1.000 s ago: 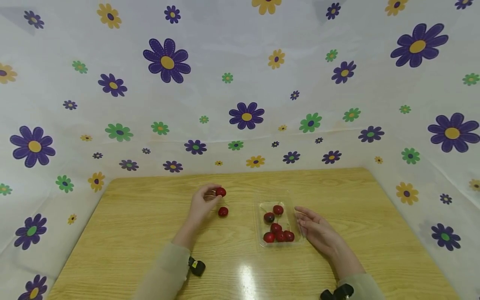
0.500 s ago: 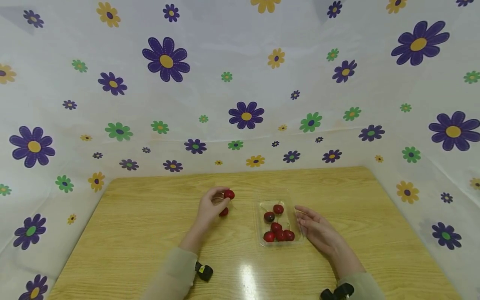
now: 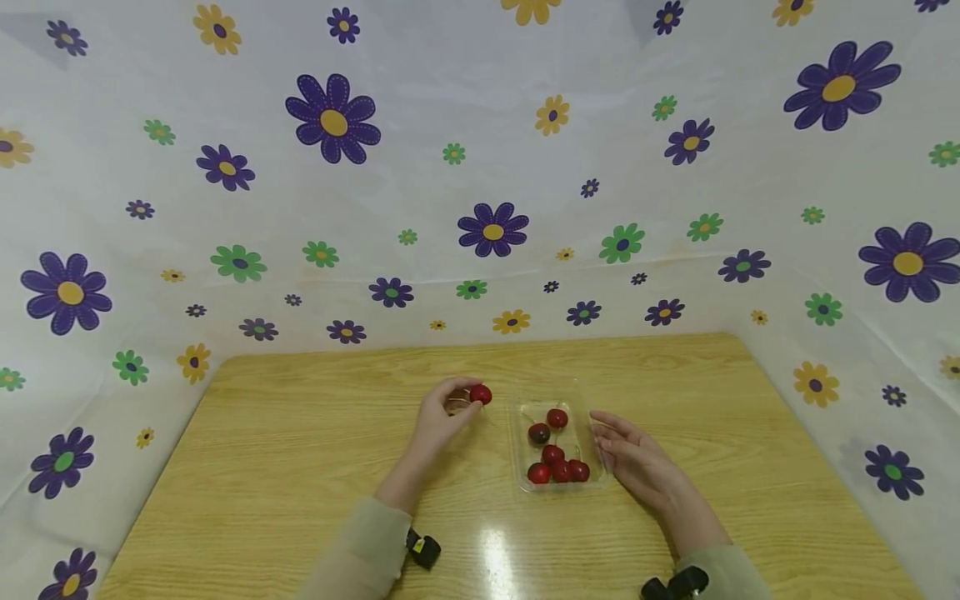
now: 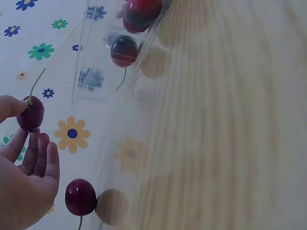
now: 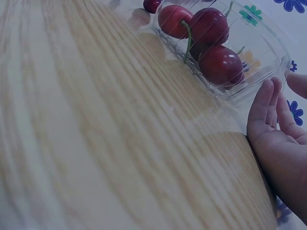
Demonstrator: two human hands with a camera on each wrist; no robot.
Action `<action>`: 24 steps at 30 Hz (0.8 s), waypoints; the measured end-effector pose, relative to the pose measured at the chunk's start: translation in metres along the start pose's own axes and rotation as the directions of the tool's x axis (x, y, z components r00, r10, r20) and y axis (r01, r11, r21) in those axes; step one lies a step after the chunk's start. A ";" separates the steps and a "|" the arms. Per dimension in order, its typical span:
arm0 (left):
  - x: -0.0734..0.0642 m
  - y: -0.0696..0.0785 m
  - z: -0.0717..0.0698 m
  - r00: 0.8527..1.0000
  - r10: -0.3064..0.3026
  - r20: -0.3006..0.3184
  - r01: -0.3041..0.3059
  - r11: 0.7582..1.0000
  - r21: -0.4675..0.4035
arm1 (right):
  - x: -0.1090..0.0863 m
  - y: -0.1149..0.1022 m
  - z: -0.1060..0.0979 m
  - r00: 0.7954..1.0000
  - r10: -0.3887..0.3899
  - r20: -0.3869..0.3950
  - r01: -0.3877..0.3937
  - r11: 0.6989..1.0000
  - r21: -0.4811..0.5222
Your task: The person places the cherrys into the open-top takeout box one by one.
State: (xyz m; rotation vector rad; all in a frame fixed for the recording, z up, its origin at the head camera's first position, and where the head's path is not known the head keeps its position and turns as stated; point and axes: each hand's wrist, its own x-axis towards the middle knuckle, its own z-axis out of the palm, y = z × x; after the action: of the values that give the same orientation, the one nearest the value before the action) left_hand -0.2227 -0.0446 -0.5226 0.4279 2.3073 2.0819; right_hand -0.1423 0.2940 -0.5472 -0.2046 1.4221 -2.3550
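Note:
My left hand [image 3: 437, 423] pinches a dark red cherry [image 3: 481, 394] between thumb and fingers, left of a clear plastic container [image 3: 516, 450]. In the left wrist view the stem of this held cherry [image 4: 31, 115] points up. Another cherry [image 4: 80, 197] lies on the table below that hand; the head view hides most or all of it behind the hand. Several cherries, some with green stems, sit in the container, most at its near end. At the container's right side is my right hand [image 3: 637, 465], its fairly straight fingers resting against the wall, as the right wrist view also shows.
A wooden table [image 3: 300, 467] carries everything. White cloth [image 3: 420, 167] with printed flowers stands behind it and along both sides. A black wrist camera [image 3: 424, 550] is strapped on the left wrist, another [image 3: 675, 583] on the right.
My left hand has moved right with the pinched cherry, toward the container. It now covers the loose cherry on the table that was visible before. The right hand and container have stayed put.

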 end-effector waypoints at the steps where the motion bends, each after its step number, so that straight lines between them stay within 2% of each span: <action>1: 0.000 0.000 0.002 1.000 0.006 0.009 -0.006 1.000 -0.002 | 0.000 0.000 0.000 1.000 -0.001 0.002 0.001 1.000 0.001; 8: -0.002 0.006 0.016 0.998 0.031 0.048 -0.031 0.999 -0.018 | 0.001 0.001 -0.001 1.000 -0.006 0.006 0.006 1.000 0.007; 15: -0.004 0.014 0.029 0.996 -0.001 0.084 0.004 0.999 -0.038 | 0.000 0.001 0.000 1.000 -0.006 0.003 0.006 1.000 0.016; 20: -0.005 0.016 0.038 0.994 0.027 0.104 -0.022 0.999 -0.050 | 0.000 0.001 0.000 1.000 -0.010 0.012 0.010 1.000 0.028; 24: -0.005 0.017 0.046 0.992 0.024 0.126 -0.018 0.998 -0.054 | 0.000 0.001 -0.001 1.000 -0.011 0.015 0.010 0.999 0.034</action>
State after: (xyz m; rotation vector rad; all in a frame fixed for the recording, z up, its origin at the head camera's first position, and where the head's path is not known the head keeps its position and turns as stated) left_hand -0.2062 0.0002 -0.5120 0.5677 2.1820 2.0544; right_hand -0.1425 0.2943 -0.5483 -0.2203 1.3760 -2.3793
